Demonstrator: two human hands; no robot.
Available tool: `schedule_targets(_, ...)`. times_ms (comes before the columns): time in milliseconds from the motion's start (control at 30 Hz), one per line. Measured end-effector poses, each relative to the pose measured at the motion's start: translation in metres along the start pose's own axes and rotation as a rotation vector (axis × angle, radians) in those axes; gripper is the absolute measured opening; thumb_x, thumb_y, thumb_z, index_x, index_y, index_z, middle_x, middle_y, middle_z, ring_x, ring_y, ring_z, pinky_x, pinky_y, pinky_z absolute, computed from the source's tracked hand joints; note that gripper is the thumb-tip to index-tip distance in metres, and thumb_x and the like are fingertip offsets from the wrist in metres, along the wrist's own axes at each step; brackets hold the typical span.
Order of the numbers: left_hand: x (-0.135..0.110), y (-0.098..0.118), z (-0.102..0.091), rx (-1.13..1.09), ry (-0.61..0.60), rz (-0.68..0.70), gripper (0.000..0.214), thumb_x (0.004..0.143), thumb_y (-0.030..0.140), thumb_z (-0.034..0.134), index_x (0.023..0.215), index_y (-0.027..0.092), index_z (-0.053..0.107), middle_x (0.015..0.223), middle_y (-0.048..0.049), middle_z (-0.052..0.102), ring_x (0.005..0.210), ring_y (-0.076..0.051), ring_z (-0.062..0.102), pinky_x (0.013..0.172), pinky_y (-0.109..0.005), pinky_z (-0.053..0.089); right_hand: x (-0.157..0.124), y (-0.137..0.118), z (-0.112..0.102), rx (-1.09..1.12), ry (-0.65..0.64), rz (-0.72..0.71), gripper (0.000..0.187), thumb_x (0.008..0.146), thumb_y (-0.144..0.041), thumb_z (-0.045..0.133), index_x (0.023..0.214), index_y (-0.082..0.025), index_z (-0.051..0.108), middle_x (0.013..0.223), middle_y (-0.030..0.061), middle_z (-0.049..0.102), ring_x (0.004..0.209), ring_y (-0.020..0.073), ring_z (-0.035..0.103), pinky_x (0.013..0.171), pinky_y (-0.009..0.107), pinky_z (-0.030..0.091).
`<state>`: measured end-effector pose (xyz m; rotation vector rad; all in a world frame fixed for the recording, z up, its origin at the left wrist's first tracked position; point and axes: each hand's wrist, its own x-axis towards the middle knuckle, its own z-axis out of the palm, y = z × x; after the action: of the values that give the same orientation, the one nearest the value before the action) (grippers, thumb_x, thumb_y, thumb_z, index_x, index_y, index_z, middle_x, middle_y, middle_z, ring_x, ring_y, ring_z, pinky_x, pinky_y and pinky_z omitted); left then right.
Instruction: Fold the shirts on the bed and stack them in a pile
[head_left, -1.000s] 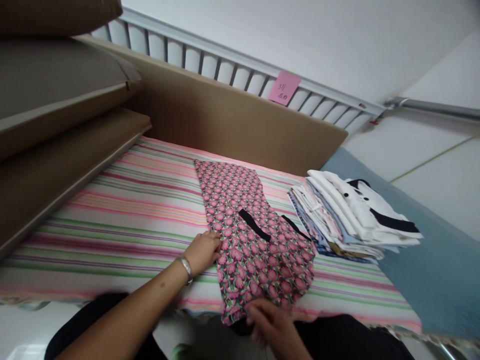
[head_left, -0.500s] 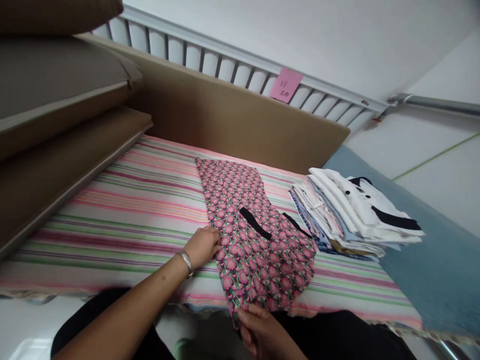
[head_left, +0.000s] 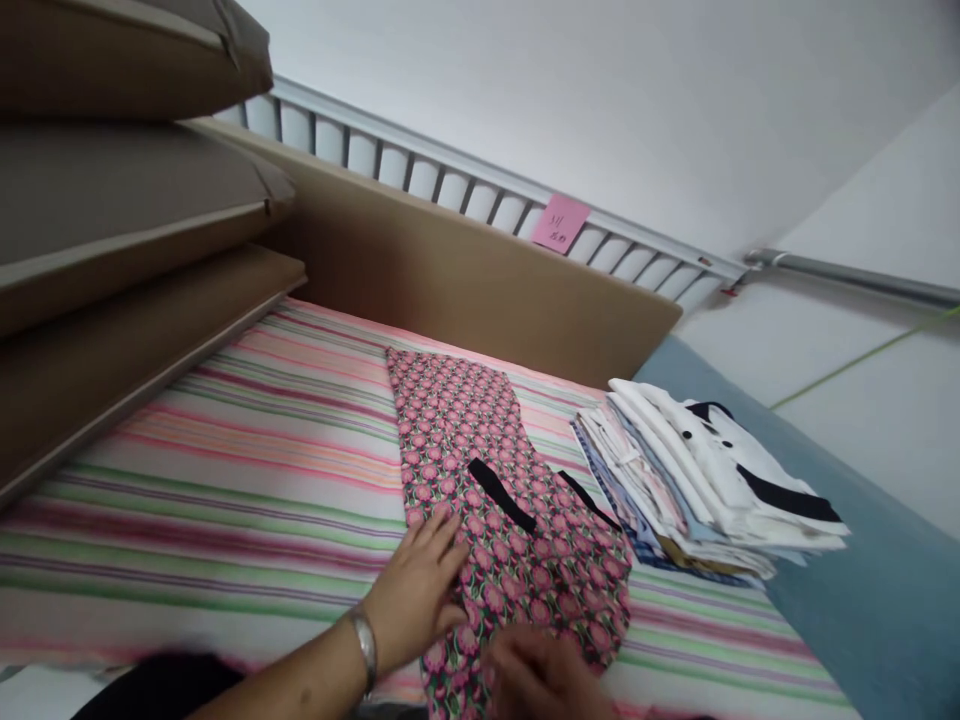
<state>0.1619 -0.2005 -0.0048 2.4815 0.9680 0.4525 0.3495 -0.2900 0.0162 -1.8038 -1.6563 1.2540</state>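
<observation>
A pink flowered garment (head_left: 465, 430) with dark green in its print and two black trim strips lies folded lengthwise on a striped sheet (head_left: 262, 450). My left hand (head_left: 424, 590), a silver bangle on its wrist, rests with spread fingers on the garment's left edge. Over the lower end of the cloth is my right hand (head_left: 540, 670), blurred, its fingers bent; I cannot make out whether it grips the fabric. To the right of the garment stands a stack of folded clothes (head_left: 675, 480), topped by a white piece with black trim and black dots.
Thick brown padded boards (head_left: 142, 200) are piled at the left. A long brown panel (head_left: 450, 270) leans along the back against a white slatted rail (head_left: 390, 160) bearing a pink note (head_left: 560, 222). Blue bedding (head_left: 847, 600) lies at the right, below a grey pipe (head_left: 862, 278).
My left hand has gone from the garment's edge to lying flat on it. My right hand has moved up and slightly right from the bottom corner. The view has tilted upward.
</observation>
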Motion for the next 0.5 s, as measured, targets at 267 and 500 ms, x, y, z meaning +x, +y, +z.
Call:
schedule_targets(267, -0.016, -0.011, 0.059, 0.076, -0.146, 0.146, 0.051, 0.089, 0.021, 0.047, 0.136, 0.038, 0.036, 0.145, -0.0098, 0.034, 0.131, -0.036, 0.032, 0.097, -0.066, 0.033, 0.09, 0.025, -0.016, -0.721, 0.228, -0.266, 0.051, 0.09, -0.042, 0.038, 0.139, -0.03, 0.034, 0.147, 0.0039, 0.031, 0.137, 0.0258, 0.023, 0.109, 0.054, 0.023)
schedule_targets(500, 0.003, -0.011, 0.02, -0.053, -0.159, 0.057, 0.052, 0.08, 0.031, 0.061, 0.13, 0.038, 0.046, 0.14, -0.0084, 0.043, 0.126, -0.035, 0.042, 0.097, -0.058, 0.039, 0.093, 0.04, -0.016, -0.792, 0.363, -0.252, 0.049, 0.092, -0.04, 0.032, 0.141, -0.034, 0.027, 0.151, 0.0041, 0.019, 0.138, 0.0253, 0.017, 0.109, 0.053, 0.023)
